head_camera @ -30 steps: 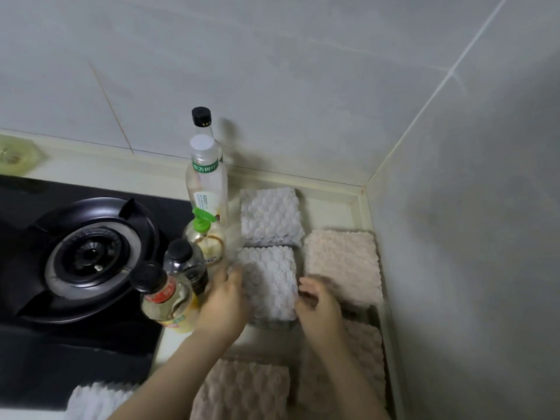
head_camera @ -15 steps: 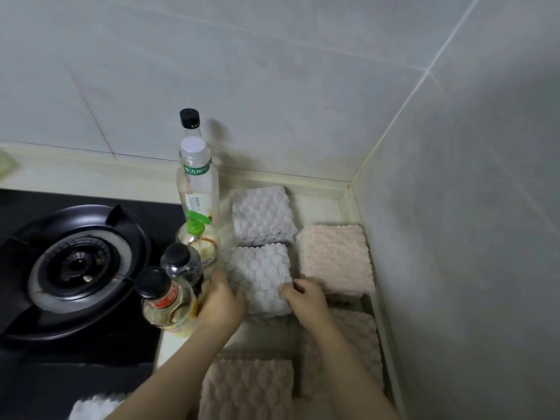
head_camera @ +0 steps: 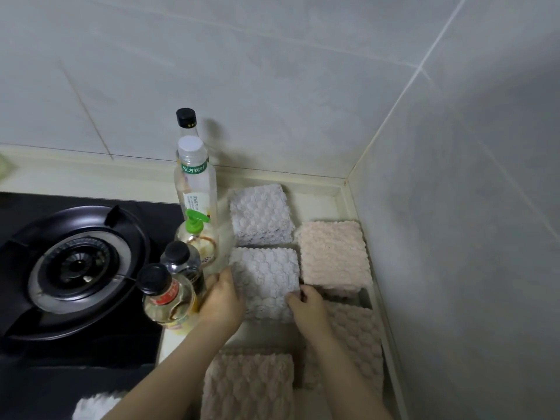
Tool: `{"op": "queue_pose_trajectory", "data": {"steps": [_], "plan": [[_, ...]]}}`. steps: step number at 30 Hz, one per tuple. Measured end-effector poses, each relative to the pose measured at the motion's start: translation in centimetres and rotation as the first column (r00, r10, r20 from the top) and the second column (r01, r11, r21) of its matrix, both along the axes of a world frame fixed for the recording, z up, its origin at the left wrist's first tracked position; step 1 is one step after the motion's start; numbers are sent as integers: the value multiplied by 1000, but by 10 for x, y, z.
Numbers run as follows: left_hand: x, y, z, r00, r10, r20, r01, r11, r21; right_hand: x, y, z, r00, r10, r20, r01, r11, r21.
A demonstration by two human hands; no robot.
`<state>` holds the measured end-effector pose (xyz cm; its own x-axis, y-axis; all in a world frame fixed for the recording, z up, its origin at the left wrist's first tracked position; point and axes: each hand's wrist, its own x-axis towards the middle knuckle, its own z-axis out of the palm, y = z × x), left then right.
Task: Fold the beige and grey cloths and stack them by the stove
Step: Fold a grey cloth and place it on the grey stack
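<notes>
Grey cloth [head_camera: 266, 277], folded to a small square, lies centre frame on the counter [head_camera: 315, 204] strip between the bottles and the side wall.

- **Left hand** [head_camera: 222, 301]: grips the left edge, fingers curled round it, tips hidden by the fabric.
- **Right hand** [head_camera: 307, 304]: pinches the lower right corner, fingertips bent onto the top face.
- **Why the two-sided hold:** probably to stop the fold springing open and to square it up.
- **Contact:** the grey cloth looks flat on the counter, but I can't tell at the near edge.

Around the grip:
- A second grey folded cloth [head_camera: 260, 215] sits just above in frame, edges nearly touching. It is in the same column, so the sorting seems to be by colour.
- A folded beige cloth [head_camera: 333, 253] lies just right of it, tight to the side wall kerb.
- Another beige cloth [head_camera: 354, 344] is lower right under the right forearm, and a third beige one [head_camera: 248, 386] is bottom centre. Both look flatter, maybe not finished.
- A white fluffy cloth [head_camera: 94, 407] is cut off at the bottom left.

All cloths lie side by side with none on top of another, so stacking looks not yet done.

The red-label bottle [head_camera: 165, 301], pump bottle [head_camera: 197, 234] and tall clear bottle [head_camera: 195, 183] crowd just left of the left hand. That is a knock-over risk.

The gas burner [head_camera: 78, 268] is at frame left, so the spot fits "by the stove".
</notes>
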<state>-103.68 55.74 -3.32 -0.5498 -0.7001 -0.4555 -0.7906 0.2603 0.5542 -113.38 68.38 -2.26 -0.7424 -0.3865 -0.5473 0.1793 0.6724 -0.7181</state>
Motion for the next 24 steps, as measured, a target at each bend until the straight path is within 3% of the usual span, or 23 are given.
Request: {"op": "queue_pose_trajectory", "data": {"steps": [5, 9, 11, 18, 24], "plan": [[-2, 1, 2, 999, -18, -32, 15, 995, -103, -4, 11, 25, 962, 116, -249, -83, 987, 138], [-15, -1, 13, 983, -83, -163, 59, 987, -147, -26, 26, 38, 854, 116, -508, -33, 985, 169], [-25, -1, 18, 974, -129, -188, 95, 979, -179, -39, 32, 37, 793, 174, -584, -19, 965, 261], [-68, -12, 22, 962, -204, -182, 145, 944, -295, -63, 35, 21, 742, 436, -510, -189, 865, 465], [-110, -32, 17, 972, -235, 20, 227, 911, -346, -79, 25, -13, 691, 498, -523, -216, 834, 508]]}}
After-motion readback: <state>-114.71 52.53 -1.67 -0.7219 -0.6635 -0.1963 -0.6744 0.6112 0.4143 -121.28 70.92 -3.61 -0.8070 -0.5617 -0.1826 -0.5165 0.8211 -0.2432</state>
